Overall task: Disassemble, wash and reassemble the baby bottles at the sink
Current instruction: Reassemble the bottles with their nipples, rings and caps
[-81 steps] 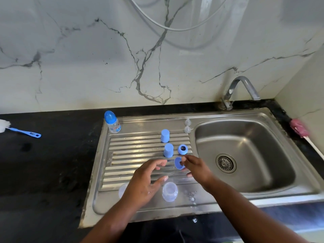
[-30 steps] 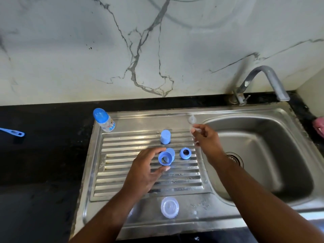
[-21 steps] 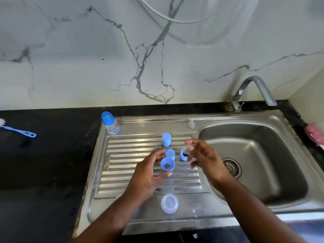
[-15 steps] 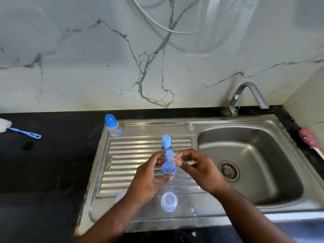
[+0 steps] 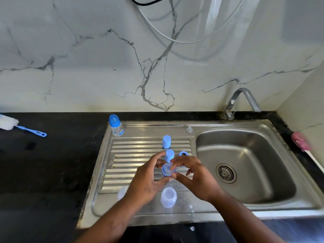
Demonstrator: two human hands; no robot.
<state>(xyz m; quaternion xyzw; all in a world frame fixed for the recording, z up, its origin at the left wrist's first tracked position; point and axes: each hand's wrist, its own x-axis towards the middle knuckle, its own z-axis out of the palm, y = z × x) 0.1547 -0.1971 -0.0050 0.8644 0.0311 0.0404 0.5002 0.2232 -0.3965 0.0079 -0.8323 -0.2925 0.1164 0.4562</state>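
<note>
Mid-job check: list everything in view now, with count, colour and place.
sink: 1, steel, in black counter
bottle: 1, clear with blue cap, back left corner of drainboard
caps: 2, blue, upright on drainboard
ring: 1, blue, drainboard, right of nearer cap
held ring: 1, blue, between the hands
held teat: 1, clear, in held ring
teat: 1, clear, sink's back rim
bottle bodies: 2, clear, drainboard front; one partly hidden
brush: 1, white, blue handle, left counter
pink brush: 1, right counter
tap: 1, grey, behind sink
left hand: grips held ring
right hand: pinches held teat
</note>
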